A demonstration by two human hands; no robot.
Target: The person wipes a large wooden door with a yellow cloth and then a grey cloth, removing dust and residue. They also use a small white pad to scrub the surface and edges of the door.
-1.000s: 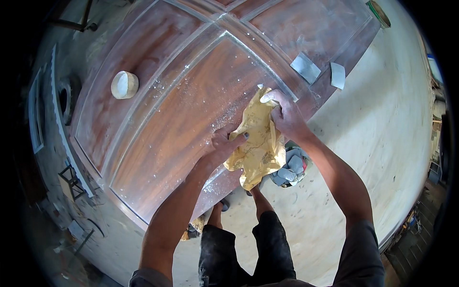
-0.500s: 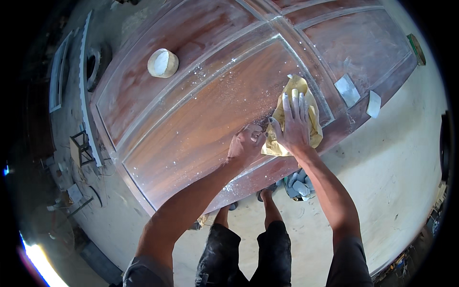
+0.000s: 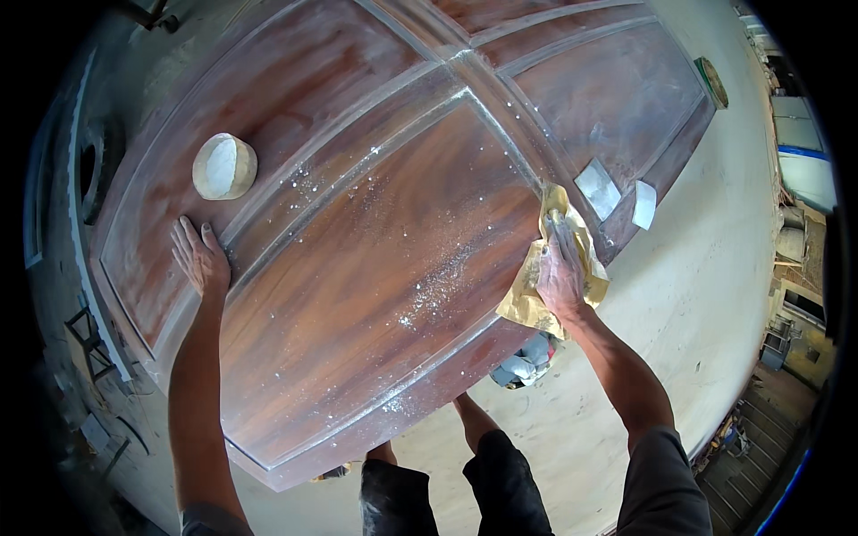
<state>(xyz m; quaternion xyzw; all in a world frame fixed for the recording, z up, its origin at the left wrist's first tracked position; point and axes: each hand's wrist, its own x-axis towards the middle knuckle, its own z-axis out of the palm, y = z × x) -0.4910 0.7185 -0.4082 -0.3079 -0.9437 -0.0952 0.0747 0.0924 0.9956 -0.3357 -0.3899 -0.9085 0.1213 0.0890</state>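
Observation:
A large reddish-brown wooden door (image 3: 375, 268) with framed panels lies flat before me, dusted with white powder and crumbs. My right hand (image 3: 561, 279) presses a creased yellow sheet of sandpaper (image 3: 525, 302) against the frame beside the middle panel, fingers together along a fold. Part of the sheet is hidden under the hand. My left hand (image 3: 202, 259) lies flat on the door's left part, fingers stretched, holding nothing. Just beyond it stands a round pale tub (image 3: 237, 174) with white matter inside. Two pale sheets (image 3: 597, 189) lie at the door's right edge.
A round greenish item (image 3: 711, 83) sits at the door's far right corner. Below the near edge, a container with grey pieces (image 3: 525, 362) stands on the pale floor (image 3: 688, 295). To the left are a tyre (image 3: 92, 179) and a small wooden frame (image 3: 88, 344).
My left hand has left the sheet's side and moved far left onto the door, opening flat. My right hand stays on the sandpaper, now at the frame. The view has shifted.

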